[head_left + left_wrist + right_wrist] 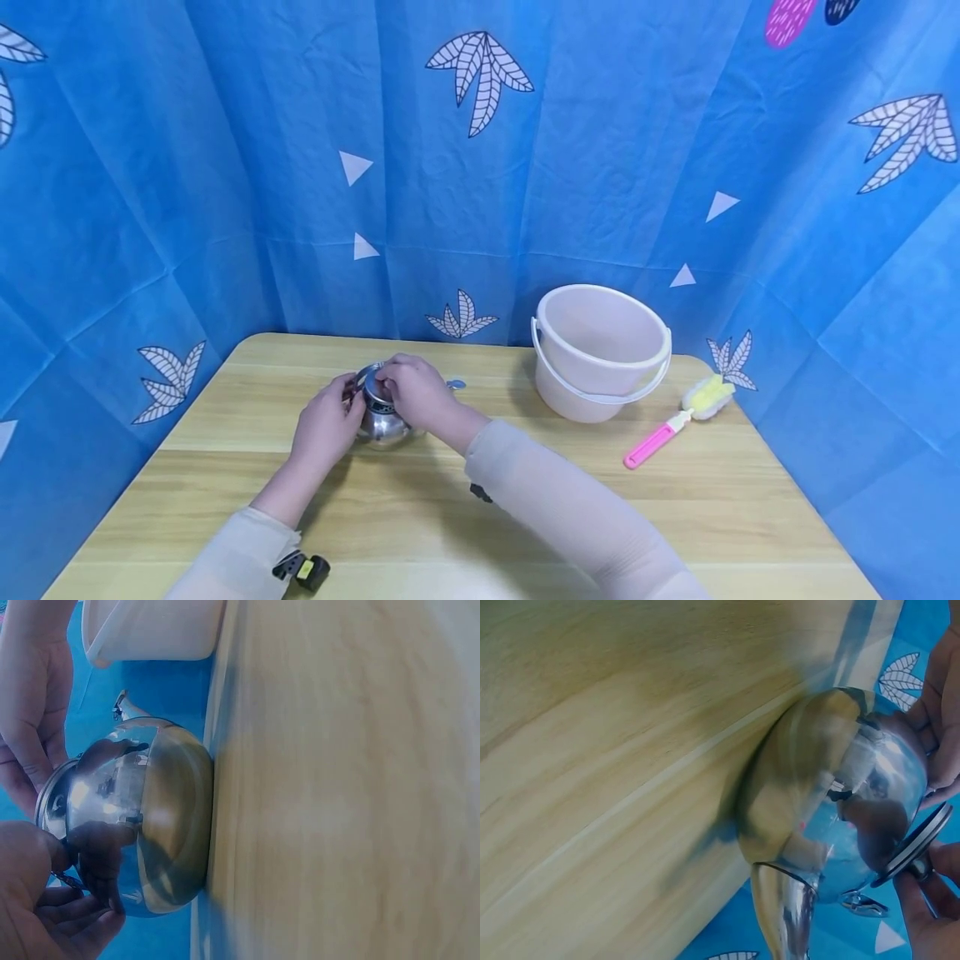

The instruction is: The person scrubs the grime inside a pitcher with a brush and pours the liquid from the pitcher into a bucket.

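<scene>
While the table (525,533) is bearing the work: pot (385,431) is standing upright on its left part.
Right arm (570,500): is slanting well leftward from the near side.
Left arm (240,546): is slanting forward, inward.
Pot: is probably needing a steady brace, being round and smooth.
Left hand (326,421): is gripping pot's upper side, fingers bending round it, partly closed.
Right hand (420,392): is pinching from above, thumb and fingers nearly together.
Lid (907,851): is tilting at pot's top; lifting or seating, can't tell. Levelling likely avoids scraping.
Knob (921,868): is filling that pinch; light hold should do.
</scene>
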Tool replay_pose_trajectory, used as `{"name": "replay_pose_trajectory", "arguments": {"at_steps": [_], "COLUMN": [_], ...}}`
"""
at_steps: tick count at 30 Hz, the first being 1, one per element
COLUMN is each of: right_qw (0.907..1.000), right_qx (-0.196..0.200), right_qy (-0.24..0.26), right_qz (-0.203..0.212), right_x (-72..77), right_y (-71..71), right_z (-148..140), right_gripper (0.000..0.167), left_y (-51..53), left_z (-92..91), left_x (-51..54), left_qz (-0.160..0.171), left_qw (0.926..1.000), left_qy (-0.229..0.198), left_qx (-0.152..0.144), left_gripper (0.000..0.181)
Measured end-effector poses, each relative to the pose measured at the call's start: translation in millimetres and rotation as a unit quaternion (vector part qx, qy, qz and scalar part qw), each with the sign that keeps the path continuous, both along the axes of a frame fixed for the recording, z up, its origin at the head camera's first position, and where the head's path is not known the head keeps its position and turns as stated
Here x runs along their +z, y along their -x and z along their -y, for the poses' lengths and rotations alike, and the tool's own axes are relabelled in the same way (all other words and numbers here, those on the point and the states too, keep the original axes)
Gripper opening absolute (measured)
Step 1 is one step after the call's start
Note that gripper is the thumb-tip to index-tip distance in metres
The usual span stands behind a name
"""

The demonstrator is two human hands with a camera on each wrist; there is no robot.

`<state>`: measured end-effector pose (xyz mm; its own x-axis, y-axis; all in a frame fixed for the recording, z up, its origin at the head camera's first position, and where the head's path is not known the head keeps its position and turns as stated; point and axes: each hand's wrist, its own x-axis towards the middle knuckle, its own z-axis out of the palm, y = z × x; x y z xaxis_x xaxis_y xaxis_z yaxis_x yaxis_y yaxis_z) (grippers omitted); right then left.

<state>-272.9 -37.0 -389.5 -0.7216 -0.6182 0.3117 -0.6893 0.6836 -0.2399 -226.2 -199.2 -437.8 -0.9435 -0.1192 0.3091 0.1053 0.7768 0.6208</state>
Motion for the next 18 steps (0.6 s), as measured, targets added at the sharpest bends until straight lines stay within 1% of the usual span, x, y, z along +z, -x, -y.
{"name": "replay_pose_trajectory", "arguments": {"at_steps": [4,10,18], "right_qw": [0.9999,0.9997,0.9998], "right_qx": [0.003,0.011,0.010], "right_qy": [-0.002,-0.003,-0.005], "right_qz": [-0.011,-0.022,-0.018], "right_x": [0.0,4.4,13.6], "right_y": [-1.6,-4.9,-10.6], "right_z": [-1.8,-4.1,-8.6], "right_gripper": [0.022,0.022,0.021], "left_y": [0.0,0.5,1.0], "left_z": [0.0,0.5,0.4], "left_x": [-1.2,-1.8,-1.6], "left_qz": [-0.002,-0.002,-0.005], "left_qw": [1.0000,1.0000,1.0000], "left_qy": [0.002,0.004,0.004], "left_qx": [0.001,0.001,-0.001], "left_gripper": [0.046,0.046,0.046]}}
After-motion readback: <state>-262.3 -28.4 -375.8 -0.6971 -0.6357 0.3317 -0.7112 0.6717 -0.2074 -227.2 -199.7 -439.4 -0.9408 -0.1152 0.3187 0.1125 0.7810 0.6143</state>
